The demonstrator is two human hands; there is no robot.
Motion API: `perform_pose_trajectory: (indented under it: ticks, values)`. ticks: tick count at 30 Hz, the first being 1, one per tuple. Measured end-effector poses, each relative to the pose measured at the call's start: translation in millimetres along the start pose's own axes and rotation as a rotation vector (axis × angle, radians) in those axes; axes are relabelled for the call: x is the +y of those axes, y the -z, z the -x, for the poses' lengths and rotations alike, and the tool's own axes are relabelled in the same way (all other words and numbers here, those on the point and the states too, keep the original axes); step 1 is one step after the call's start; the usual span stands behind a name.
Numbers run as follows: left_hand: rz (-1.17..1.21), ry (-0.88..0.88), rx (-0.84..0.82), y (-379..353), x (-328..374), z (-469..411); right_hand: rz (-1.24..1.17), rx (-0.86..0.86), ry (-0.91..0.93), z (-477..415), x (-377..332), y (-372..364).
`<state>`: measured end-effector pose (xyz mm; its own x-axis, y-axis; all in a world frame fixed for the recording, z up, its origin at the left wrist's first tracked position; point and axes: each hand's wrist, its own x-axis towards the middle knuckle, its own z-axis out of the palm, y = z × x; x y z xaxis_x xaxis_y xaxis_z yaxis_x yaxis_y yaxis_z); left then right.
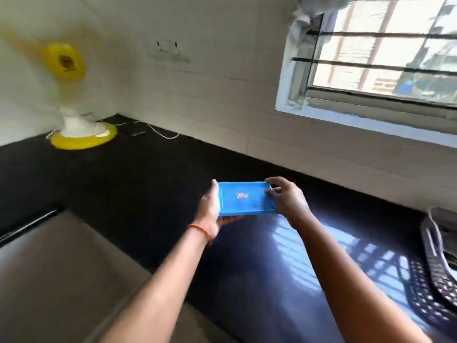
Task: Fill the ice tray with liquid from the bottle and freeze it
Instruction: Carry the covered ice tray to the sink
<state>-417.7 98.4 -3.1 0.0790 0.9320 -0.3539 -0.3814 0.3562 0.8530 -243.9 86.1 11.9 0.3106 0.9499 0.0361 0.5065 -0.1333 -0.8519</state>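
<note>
Standing far left of the blue ice tray (244, 198), a yellow fan (74, 95) occupies the dark surface (148, 174); left hand (210, 209) and right hand (288, 200) clasp the tray's ends.

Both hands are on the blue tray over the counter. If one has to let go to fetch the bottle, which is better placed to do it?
Probably the right hand: it only pinches the far end of the blue tray. The left hand cradles the tray from below, so it can keep carrying. No bottle is in view.
</note>
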Motion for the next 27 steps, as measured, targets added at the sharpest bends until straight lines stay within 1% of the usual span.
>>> perform_pose_trajectory:
  ticks: [3,7,11,14,17,20,22,24,27]
  values:
    - [0.027,-0.027,0.132,80.7,28.7,4.0,0.001,-0.11,0.045,6.9,-40.8,-77.3]
    - [0.136,-0.071,0.311,190.6,59.9,25.0,0.026,-0.278,0.154,29.8,-97.3,-183.2]
    - [0.196,-0.136,0.376,283.9,80.2,52.5,0.011,-0.457,0.26,55.8,-151.2,-272.9]
    - [0.265,-0.205,0.51,348.3,102.3,74.0,-0.016,-0.583,0.321,75.3,-194.0,-337.5]
    - [0.368,-0.227,0.609,405.0,123.3,92.8,0.024,-0.692,0.423,94.6,-234.2,-395.8]
    - [0.402,-0.264,0.749,459.0,140.8,116.7,0.058,-0.825,0.5,118.9,-275.4,-454.7]
    - [0.428,-0.297,0.847,493.6,147.3,139.1,0.086,-0.91,0.575,144.1,-300.9,-491.9]
    - [0.462,-0.327,0.941,528.7,151.2,166.1,0.069,-1.002,0.595,176.9,-323.2,-526.5]
    - [0.521,-0.367,1.031,580.1,152.6,212.1,0.038,-1.107,0.632,232.4,-351.5,-575.0]
